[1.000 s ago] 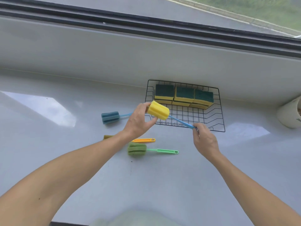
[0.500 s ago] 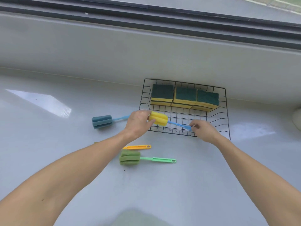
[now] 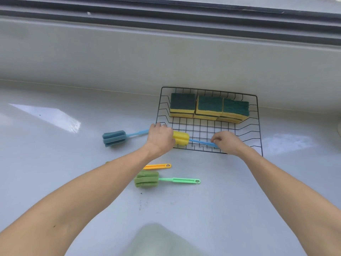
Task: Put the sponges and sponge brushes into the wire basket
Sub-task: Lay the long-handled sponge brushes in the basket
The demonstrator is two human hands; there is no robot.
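Both hands, left [image 3: 160, 138] and right [image 3: 227, 142], gripping the yellow brush [image 3: 181, 138], have lowered it into the basket [image 3: 257, 126]

A glossy pale-grey countertop [image 3: 239, 191] carried a wire basket [image 3: 257, 126] against its far edge. Left of the basket lay a blue sponge brush [image 3: 114, 138]. Nearer the middle lay an orange handle [image 3: 157, 166] and a green sponge brush [image 3: 147, 179].

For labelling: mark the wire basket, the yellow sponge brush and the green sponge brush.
wire basket [image 3: 208, 89]: head view, back rim wire.
yellow sponge brush [image 3: 181, 138]: head view, foam head.
green sponge brush [image 3: 147, 179]: head view, foam head.
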